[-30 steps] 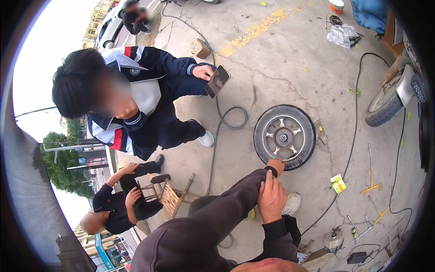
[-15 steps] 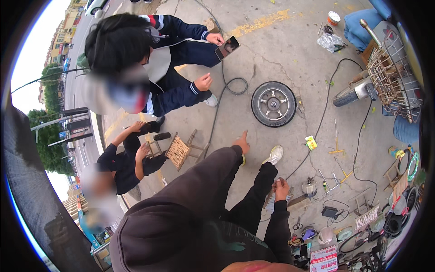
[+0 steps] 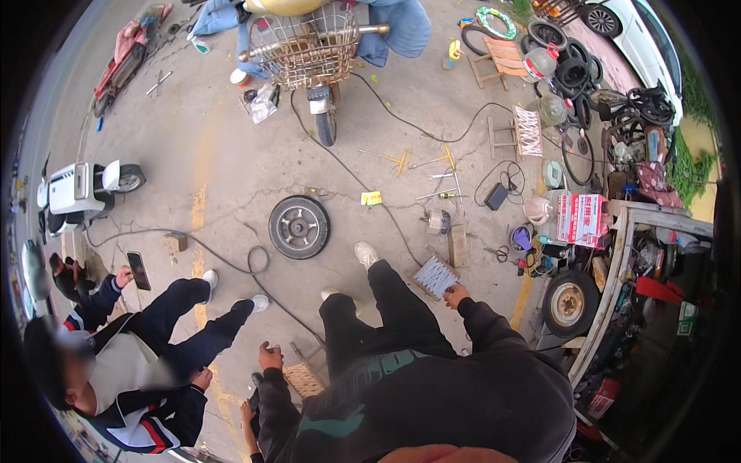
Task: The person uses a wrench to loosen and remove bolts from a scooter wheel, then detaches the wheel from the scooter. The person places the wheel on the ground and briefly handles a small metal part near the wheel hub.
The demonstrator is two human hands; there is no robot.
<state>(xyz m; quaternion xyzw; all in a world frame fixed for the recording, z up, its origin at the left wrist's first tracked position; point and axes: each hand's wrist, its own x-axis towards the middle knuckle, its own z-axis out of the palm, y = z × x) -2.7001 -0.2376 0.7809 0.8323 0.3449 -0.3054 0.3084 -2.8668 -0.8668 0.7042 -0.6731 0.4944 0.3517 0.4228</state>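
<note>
My left hand (image 3: 270,356) hangs in front of me at the left, its fingers loosely curled and a little apart, with nothing visible in it. Close by is the woven seat of a low stool (image 3: 306,381), partly hidden behind my sleeve. At the right, my right hand (image 3: 455,295) has its fingers closed at the near corner of a low stool with a pale woven seat (image 3: 434,276); part of the grip is hidden. A wheel with a black tyre and metal spokes (image 3: 299,227) lies flat on the ground ahead of my feet, apart from both hands.
Yellow-handled T-shaped wrenches (image 3: 400,161), a small motor-like metal part (image 3: 438,221) and a yellow packet (image 3: 371,198) lie ahead. A scooter with a wire basket (image 3: 305,54) stands beyond. Black hoses (image 3: 258,270) cross the ground. At left, a person holds a phone (image 3: 139,271).
My view has swung to the right, so the wheel and the other person appear farther left. My left arm, earlier stretched out with the index finger pointing at the wheel, is drawn back. The right hand stays by the stool.
</note>
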